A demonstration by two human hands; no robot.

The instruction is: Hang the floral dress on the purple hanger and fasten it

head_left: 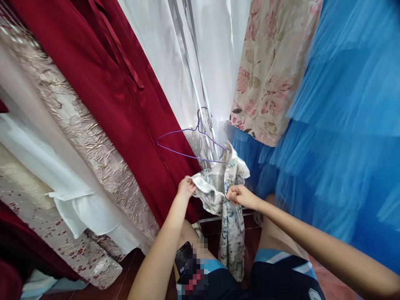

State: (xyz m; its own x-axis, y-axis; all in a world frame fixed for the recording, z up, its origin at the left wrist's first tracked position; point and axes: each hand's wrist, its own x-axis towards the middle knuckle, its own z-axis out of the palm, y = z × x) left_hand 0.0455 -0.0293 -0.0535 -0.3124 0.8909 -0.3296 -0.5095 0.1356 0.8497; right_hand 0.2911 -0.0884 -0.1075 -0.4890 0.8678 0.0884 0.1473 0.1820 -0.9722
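Note:
A pale floral garment [233, 216] hangs in front of me with its right side over one arm of a purple wire hanger [178, 154]. The hanger's other arm is bare, and its hook is up by the grey ribbons. My left hand [186, 186] is closed on the garment's white-edged left part and holds it out to the side. With fingers pinched, my right hand [236, 195] grips the garment near its middle front. The lower end of the cloth falls between my knees.
Around me hang a dark red dress [125, 104], white cloth [162, 54] with grey ribbons [195, 79], a pink floral dress [265, 75] and a blue tiered tulle dress [340, 137]. Embroidered gowns [84, 133] are on the left. A phone [186, 260] rests on my left thigh.

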